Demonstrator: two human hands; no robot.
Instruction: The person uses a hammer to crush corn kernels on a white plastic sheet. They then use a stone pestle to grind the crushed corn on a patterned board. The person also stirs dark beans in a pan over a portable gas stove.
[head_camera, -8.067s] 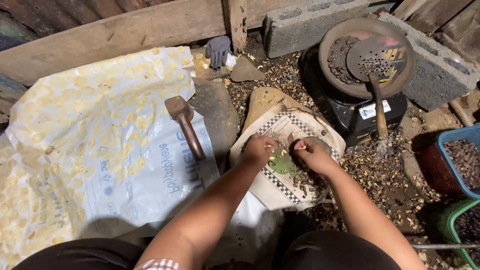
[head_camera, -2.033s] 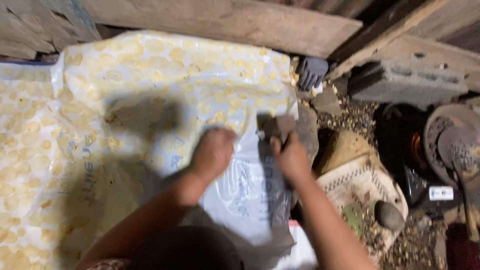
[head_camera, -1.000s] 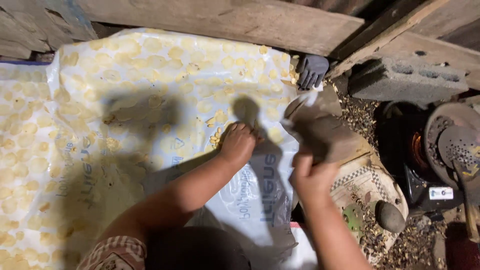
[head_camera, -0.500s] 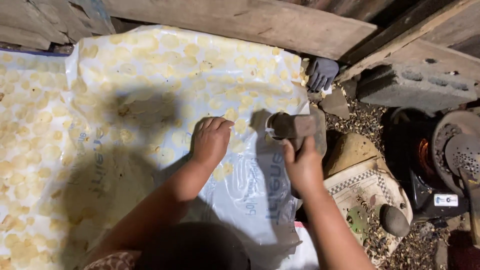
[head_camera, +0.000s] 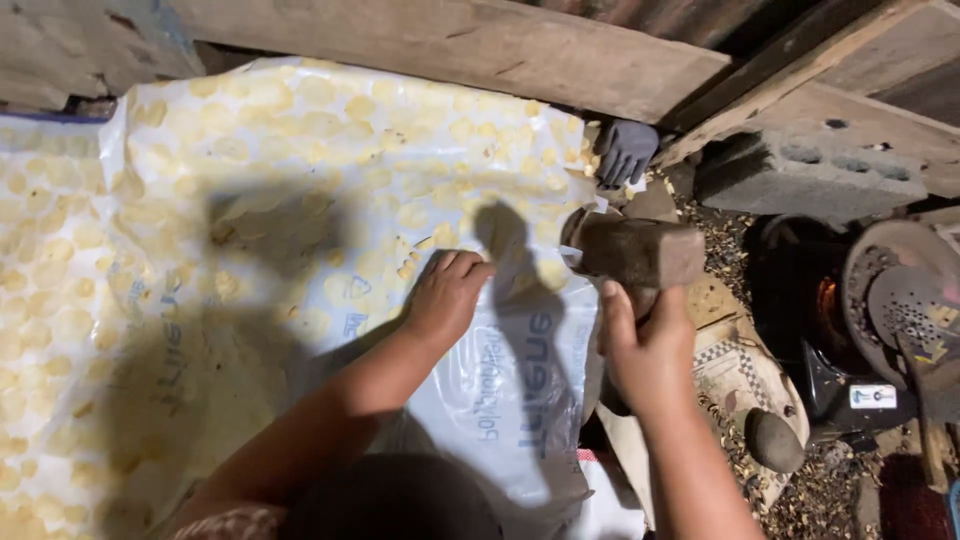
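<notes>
My right hand (head_camera: 648, 345) is closed around the handle of a hammer (head_camera: 640, 252), fingers wrapped tight, thumb up along the shaft. The hammer's blocky, rusty brown head sits raised just above my fist, over the right edge of the plastic sack (head_camera: 300, 260). My left hand (head_camera: 445, 297) lies palm down on that sack, fingers together and flat against it, just left of the hammer.

The sack is a large, crinkled plastic sheet, white with pale yellow round blotches, spread over most of the left and middle of the scene; my arms throw dark shadows across it. I cannot tell what lies under it.

To the far right, a dark round stove (head_camera: 800, 330) glows orange inside, and a rusty perforated round pan (head_camera: 905, 300) rests on top of it. Near the right, a woven, checker-edged tray (head_camera: 740, 370) lies on the ground with a smooth grey stone (head_camera: 773, 440) on its near rim; most of the tray is hidden behind my right forearm.

A grey work glove (head_camera: 625, 152) lies at the far edge of the sack, against a rough wooden plank (head_camera: 450, 45). Right of the glove stands a grey concrete block (head_camera: 800, 175). The ground on the right is strewn with small brown husks and bits (head_camera: 730, 250).
</notes>
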